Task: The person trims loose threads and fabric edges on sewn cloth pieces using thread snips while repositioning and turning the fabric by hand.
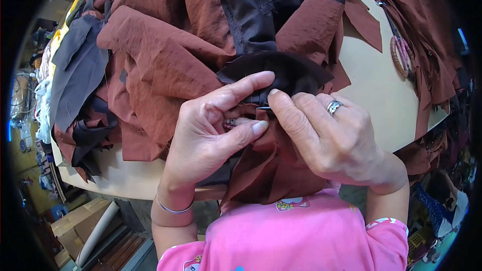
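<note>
My left hand (211, 123) is curled at the edge of a brown fabric piece (273, 155), its thumb on the cloth and its index finger stretched out above. A patterned band shows on one of its bent fingers. My right hand (326, 130) is closed in a pinch, with a ring on one finger. From under its fingertips a thin metal point (263, 108) sticks out toward my left hand; whether it is a needle or a blade tip I cannot tell. A black fabric panel (281, 70), joined to the brown cloth, lies just beyond both hands.
Heaped brown cloth (160, 55) and dark cloth pieces (83, 80) cover much of the pale table (371, 85). At the right lies a pair of scissors with pinkish wrapped handles (401, 57). Cardboard boxes (85, 221) stand below on the left. Another person (447, 203) is at the lower right.
</note>
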{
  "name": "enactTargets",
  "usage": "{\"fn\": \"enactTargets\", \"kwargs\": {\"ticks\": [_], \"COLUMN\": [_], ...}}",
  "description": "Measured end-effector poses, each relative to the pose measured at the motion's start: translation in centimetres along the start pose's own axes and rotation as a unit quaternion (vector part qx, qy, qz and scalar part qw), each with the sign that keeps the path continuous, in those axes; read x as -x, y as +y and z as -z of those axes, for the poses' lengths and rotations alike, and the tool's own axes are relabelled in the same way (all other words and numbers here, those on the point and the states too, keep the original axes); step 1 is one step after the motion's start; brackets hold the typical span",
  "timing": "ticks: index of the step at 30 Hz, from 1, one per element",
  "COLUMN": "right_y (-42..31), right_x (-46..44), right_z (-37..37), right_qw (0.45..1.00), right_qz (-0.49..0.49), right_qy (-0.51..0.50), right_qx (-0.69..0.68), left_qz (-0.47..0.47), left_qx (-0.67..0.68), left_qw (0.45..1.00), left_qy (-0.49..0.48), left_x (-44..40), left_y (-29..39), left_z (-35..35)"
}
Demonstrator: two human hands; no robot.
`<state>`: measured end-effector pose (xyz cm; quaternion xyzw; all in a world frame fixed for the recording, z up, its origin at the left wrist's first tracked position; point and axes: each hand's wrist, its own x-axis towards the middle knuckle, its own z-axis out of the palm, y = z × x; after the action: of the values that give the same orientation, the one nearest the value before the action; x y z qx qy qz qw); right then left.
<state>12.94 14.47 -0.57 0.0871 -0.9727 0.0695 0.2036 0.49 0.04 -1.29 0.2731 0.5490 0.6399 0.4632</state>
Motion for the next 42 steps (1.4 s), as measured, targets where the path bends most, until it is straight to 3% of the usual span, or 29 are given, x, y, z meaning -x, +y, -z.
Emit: {"fn": "enactTargets", "kwargs": {"ticks": [14, 18, 21, 23, 24, 25, 29, 32, 36, 37, 39, 40, 41, 42], "right_y": [-0.1, -0.1, 0.3, 0.8, 1.0, 1.2, 1.6, 1.6, 1.4, 1.2, 0.6, 0.3, 0.0, -0.4], "right_x": [0.2, 0.4, 0.4, 0.5, 0.6, 0.6, 1.4, 1.6, 2.2, 2.0, 1.7, 1.4, 1.0, 0.4], "right_z": [-0.1, -0.4, -0.4, -0.8, -1.0, -1.2, -1.8, -0.8, 1.8, 2.4, 2.7, 2.8, 3.7, 3.6], "right_qw": [0.997, 1.0, 0.992, 0.968, 0.968, 0.969, 0.965, 0.959, 0.911, 0.897, 0.858, 0.829, 0.854, 0.871], "right_qz": [0.034, -0.012, -0.074, -0.112, -0.11, -0.107, -0.105, -0.112, -0.121, -0.102, -0.046, -0.012, -0.008, -0.017], "right_qy": [-0.016, -0.007, 0.003, 0.041, 0.057, 0.074, 0.102, 0.084, 0.051, 0.065, 0.11, 0.141, 0.13, 0.131], "right_qx": [0.065, 0.0, -0.107, -0.221, -0.217, -0.212, -0.217, -0.248, -0.392, -0.425, -0.5, -0.541, -0.503, -0.474], "left_qz": [-0.002, 0.005, 0.003, -0.12, -0.181, -0.171, -0.087, -0.116, -0.268, -0.308, -0.294, -0.359, -0.316, -0.382], "left_qx": [-0.005, -0.01, -0.138, -0.226, -0.269, -0.309, -0.089, -0.032, -0.19, -0.307, -0.573, -0.578, -0.608, -0.482], "left_qw": [1.0, 1.0, 0.99, 0.961, 0.937, 0.927, 0.984, 0.982, 0.913, 0.868, 0.741, 0.717, 0.726, 0.789], "left_qy": [-0.006, 0.023, 0.034, 0.1, 0.132, 0.128, 0.124, 0.144, 0.24, 0.239, 0.192, 0.152, 0.063, -0.013], "left_x": [0.0, 0.0, 0.7, 0.6, 0.7, 1.1, 2.3, 2.2, 0.8, 0.0, -1.6, -3.2, -4.4, -5.4], "left_y": [-0.2, -0.2, 0.1, -1.1, -1.6, -1.6, -0.5, -0.9, -0.5, 0.0, 1.5, 0.1, -1.0, -3.1], "left_z": [0.0, -0.4, -1.0, -1.0, -1.0, -0.6, -0.7, -0.6, -0.9, -0.8, -2.9, -4.0, -5.5, -5.7]}}
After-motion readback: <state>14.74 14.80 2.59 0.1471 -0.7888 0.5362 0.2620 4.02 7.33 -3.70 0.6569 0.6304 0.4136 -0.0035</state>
